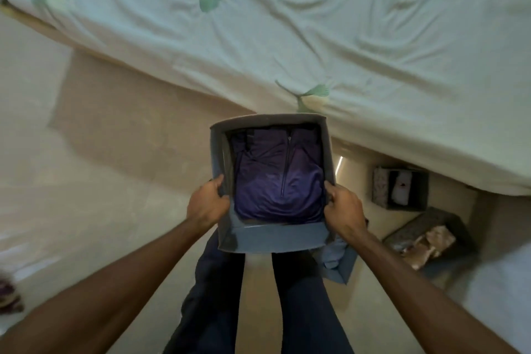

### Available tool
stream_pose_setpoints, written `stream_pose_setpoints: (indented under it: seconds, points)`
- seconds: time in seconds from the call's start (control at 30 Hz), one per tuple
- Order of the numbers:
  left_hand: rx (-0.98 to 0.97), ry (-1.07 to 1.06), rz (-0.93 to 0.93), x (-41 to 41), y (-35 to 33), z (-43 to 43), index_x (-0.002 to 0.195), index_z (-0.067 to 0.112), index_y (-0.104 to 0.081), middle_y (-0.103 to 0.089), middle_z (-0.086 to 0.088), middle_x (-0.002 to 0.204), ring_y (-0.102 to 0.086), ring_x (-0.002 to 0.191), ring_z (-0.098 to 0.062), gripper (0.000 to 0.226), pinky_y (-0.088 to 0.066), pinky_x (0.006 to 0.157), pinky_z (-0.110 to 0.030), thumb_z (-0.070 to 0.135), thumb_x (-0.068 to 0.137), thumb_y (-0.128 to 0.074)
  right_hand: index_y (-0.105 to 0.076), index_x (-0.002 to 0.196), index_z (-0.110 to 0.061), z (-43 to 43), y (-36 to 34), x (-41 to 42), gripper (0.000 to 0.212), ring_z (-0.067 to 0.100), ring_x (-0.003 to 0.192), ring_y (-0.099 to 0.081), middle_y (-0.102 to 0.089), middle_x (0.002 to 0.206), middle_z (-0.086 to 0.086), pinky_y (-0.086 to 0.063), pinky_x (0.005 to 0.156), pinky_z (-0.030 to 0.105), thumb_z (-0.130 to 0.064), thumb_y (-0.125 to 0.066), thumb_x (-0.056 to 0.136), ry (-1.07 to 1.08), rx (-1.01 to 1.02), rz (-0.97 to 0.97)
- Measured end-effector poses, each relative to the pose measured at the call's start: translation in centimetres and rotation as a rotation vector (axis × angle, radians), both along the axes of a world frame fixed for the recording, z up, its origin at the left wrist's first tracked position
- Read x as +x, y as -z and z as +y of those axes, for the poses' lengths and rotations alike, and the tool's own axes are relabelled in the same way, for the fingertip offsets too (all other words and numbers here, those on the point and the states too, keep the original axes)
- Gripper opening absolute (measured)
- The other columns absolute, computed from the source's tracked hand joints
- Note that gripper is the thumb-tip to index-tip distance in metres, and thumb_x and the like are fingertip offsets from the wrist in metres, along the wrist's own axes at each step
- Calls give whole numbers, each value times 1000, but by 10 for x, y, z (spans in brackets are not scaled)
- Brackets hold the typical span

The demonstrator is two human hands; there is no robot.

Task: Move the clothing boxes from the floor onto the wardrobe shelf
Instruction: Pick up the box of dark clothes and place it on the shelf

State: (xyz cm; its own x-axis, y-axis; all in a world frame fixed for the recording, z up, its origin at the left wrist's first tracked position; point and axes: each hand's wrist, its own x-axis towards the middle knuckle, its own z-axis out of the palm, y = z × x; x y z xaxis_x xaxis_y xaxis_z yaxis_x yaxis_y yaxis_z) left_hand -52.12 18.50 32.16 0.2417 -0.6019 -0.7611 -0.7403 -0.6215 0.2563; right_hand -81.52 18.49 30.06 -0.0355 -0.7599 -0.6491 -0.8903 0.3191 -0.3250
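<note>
Now grey box [270,236] between left hand [207,204], right hand [344,208], both gripping its sides

Dim, soft indoor light; motion blur throughout, with wide-angle bending at the edges.

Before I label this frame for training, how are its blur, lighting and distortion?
Head view: dim, with motion blur smearing the floor; the grey box and both hands stay fairly sharp; wide-angle bending curves the bed edge; one small bright glint beside the box.
</note>
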Motion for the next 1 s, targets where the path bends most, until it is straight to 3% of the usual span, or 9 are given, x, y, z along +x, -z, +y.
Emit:
stream_pose_setpoints:
  seconds: [0.2, 0.3, 0.37, 0.43, 0.5, 0.6, 0.77, 0.87, 1.0]
  points:
    - [-135, 152, 35, -26, -113, -19, 149, 26, -37, -65, -15, 127, -67, 99, -32, 81, -53, 78, -34, 2, 75, -56, -60, 124, -17, 17, -123, -29, 50, 27, 85, -63, -67, 94, 9, -43, 65, 27, -1, -46, 79, 163, -125, 13]
    - [-178, 242, 94, -38, -160, -24, 150, 25, -34, -69, -19, 115, -68, 91, -32, 81, -52, 72, -32, 0, 76, -56, -56, 132, -18, 33, -180, -34, 56, 30, 101, -64, -68, 115, 11, -53, 80, 35, -2, -46, 79, 314, -179, 39]
    - [-202, 265, 140, -41, -180, -31, 150, 24, -36, -71, -18, 104, -68, 75, -27, 80, -51, 60, -29, -1, 76, -56, -54, 134, -18, 43, -206, -34, 55, 30, 109, -61, -65, 124, 10, -53, 88, 37, -4, -48, 81, 374, -202, 67]
    - [-256, 316, 181, -42, -196, -39, 148, 25, -39, -71, -10, 83, -58, 51, -13, 80, -41, 44, -22, -3, 74, -55, -55, 133, -20, 62, -226, -32, 53, 29, 104, -63, -67, 120, 10, -51, 83, 30, -5, -48, 83, 463, -229, 115]
    - [-325, 386, 226, -45, -211, -48, 146, 26, -42, -62, 3, 63, -48, 40, -9, 79, -36, 37, -19, -4, 75, -54, -54, 134, -24, 86, -239, -27, 56, 27, 93, -66, -70, 114, 11, -48, 74, 26, -6, -44, 82, 572, -261, 131]
    - [-407, 542, 265, -54, -236, -58, 144, 29, -45, -69, 2, 70, -49, 41, -10, 74, -41, 42, -20, -1, 78, -53, -53, 135, -22, 125, -254, -14, 55, 25, 85, -66, -71, 109, 12, -50, 70, 27, -6, -43, 84, 707, -307, 148]
    - [-420, 748, 356, -93, -258, -53, 143, 31, -46, -69, -4, 80, -64, 60, -16, 69, -57, 61, -30, 2, 81, -55, -52, 136, -15, 193, -275, 11, 47, 31, 96, -64, -68, 113, 16, -52, 79, 33, -6, -46, 90, 891, -354, 226]
    - [-394, 883, 440, -129, -271, -30, 142, 25, -48, -69, -4, 88, -61, 61, -12, 66, -51, 66, -24, -2, 82, -53, -52, 136, -14, 240, -282, 17, 47, 33, 101, -63, -66, 118, 17, -53, 84, 35, -4, -46, 90, 1051, -352, 259]
    - [-368, 1133, 548, -186, -280, 31, 143, 25, -48, -72, -9, 106, -63, 66, -14, 67, -59, 72, -32, 0, 81, -53, -53, 135, -12, 324, -300, 21, 47, 33, 112, -61, -61, 129, 15, -50, 93, 35, -2, -45, 90, 1330, -372, 328]
